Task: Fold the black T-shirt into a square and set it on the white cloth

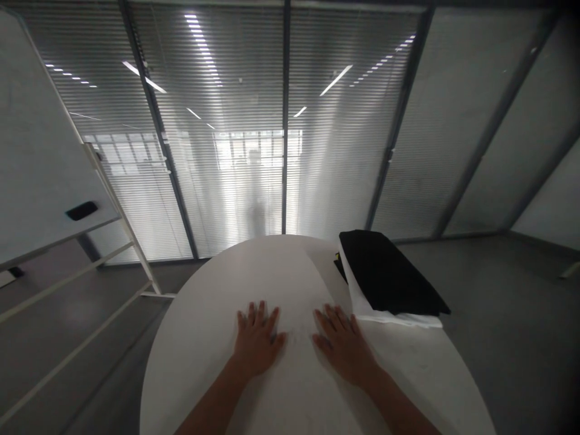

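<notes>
Both of my hands rest palm down on a round white table (281, 260). My left hand (257, 339) lies left of the table's middle, its fingers spread and nothing in them. To the right, my right hand (341, 345) is also flat with the fingers apart, holding nothing. Just beyond the right hand is a folded black cloth (389, 272), stacked on white cloth (399, 319). A dark item with a bit of yellow peeks out at the stack's left side; I cannot make out what it is.
A whiteboard (45, 139) on a pale metal frame (140, 260) stands at the left, with a black eraser-like block (81, 210) on it. Glass partitions with blinds (231, 199) rise behind the table. Grey floor (507, 302) surrounds it.
</notes>
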`<action>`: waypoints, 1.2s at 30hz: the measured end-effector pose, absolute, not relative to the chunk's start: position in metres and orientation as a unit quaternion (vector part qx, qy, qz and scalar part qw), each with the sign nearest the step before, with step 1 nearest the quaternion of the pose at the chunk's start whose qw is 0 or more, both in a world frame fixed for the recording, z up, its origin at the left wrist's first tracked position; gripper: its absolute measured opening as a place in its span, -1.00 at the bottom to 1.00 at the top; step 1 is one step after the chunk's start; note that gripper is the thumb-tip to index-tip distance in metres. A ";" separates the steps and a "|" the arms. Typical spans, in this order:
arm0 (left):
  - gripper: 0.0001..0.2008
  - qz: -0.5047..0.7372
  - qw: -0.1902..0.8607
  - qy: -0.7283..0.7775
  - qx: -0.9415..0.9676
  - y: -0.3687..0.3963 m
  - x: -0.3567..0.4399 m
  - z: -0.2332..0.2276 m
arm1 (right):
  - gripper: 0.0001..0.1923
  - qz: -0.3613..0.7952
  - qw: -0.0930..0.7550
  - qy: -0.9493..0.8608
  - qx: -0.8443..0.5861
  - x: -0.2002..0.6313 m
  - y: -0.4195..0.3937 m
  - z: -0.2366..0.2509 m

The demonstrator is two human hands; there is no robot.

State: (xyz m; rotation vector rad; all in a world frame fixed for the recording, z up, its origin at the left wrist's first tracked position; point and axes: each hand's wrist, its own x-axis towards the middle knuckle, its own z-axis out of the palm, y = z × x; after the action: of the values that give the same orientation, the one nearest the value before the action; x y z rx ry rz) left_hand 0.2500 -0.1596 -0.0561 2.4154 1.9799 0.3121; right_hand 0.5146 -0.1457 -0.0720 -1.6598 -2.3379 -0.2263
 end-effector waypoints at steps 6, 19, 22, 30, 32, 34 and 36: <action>-0.36 0.094 0.004 0.627 0.773 -0.159 0.247 -0.055 | -0.33 -0.089 0.136 -0.828 -0.537 0.521 -0.141 -0.079; -0.31 0.086 0.032 0.625 0.775 -0.160 0.248 -0.048 | -0.32 -0.074 0.138 -0.825 -0.543 0.522 -0.142 -0.077; -0.29 0.088 0.035 0.624 0.775 -0.159 0.248 -0.048 | -0.31 -0.057 0.127 -0.825 -0.548 0.521 -0.142 -0.075; -0.31 0.083 0.020 0.632 0.771 -0.159 0.250 -0.048 | -0.30 -0.032 0.101 -0.818 -0.566 0.516 -0.146 -0.061; -0.32 0.084 0.018 0.632 0.770 -0.160 0.250 -0.047 | -0.31 -0.030 0.096 -0.816 -0.569 0.515 -0.148 -0.058; -0.32 0.082 0.018 0.634 0.768 -0.160 0.250 -0.046 | -0.31 -0.029 0.091 -0.815 -0.571 0.514 -0.149 -0.056; -0.32 0.079 0.020 0.639 0.765 -0.161 0.251 -0.045 | -0.31 -0.029 0.086 -0.816 -0.571 0.513 -0.151 -0.053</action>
State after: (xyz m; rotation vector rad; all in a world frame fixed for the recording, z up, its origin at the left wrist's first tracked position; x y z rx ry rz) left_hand 0.2506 -0.1609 -0.0447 2.3739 1.9814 0.2466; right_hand 0.5134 -0.1508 -0.0533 -1.7034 -2.4310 -0.0857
